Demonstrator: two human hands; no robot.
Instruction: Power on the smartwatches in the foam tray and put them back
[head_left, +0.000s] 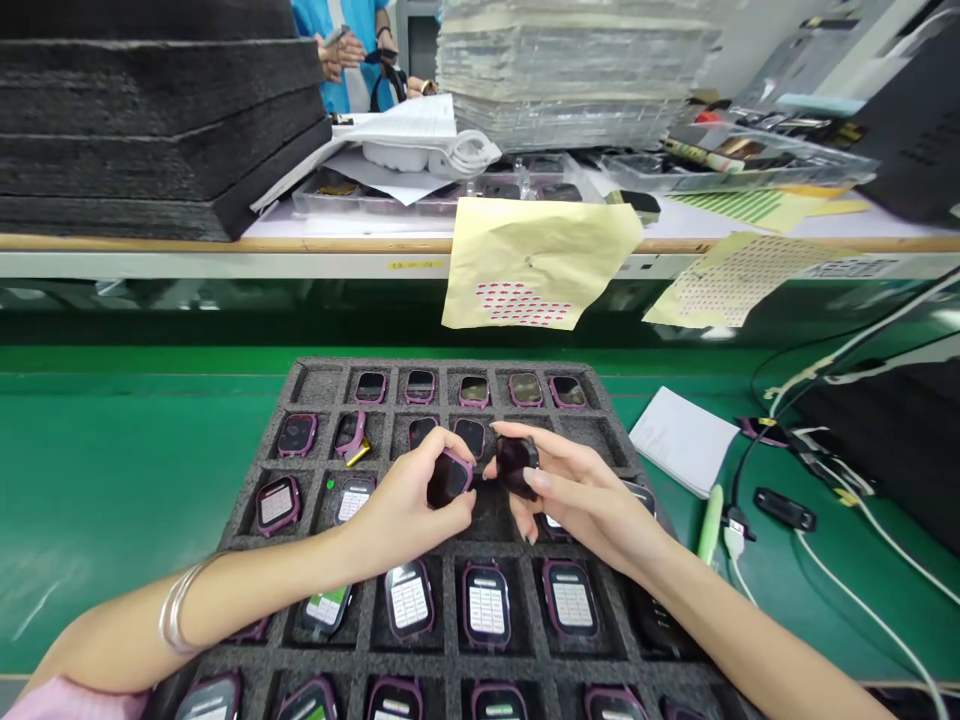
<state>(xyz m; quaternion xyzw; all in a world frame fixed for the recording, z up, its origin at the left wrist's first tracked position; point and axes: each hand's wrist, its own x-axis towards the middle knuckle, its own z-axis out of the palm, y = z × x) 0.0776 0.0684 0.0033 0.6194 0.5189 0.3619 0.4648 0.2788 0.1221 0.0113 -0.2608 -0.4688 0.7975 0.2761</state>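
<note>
My left hand (427,490) is closed around a purple-framed smartwatch (448,478) with a dark screen. Close beside it, my right hand (559,480) grips a dark, rounded-square watch piece (516,464) between thumb and fingers; whether it is a whole watch I cannot tell. Both are held over a grey foam tray (319,382) divided into square pockets. Several purple watches lie in those pockets, such as a lit watch (486,605) with a white grid on its screen. One watch (351,432) stands tilted in its pocket with a yellow strip at its edge.
Right of the tray lie a white notepad (684,440), a green pen-like tool (710,525), a black device (784,508) and white cables. A shelf (337,262) behind carries black foam blocks (157,130) and stacked clear trays (577,80). A person in blue (345,60) stands beyond.
</note>
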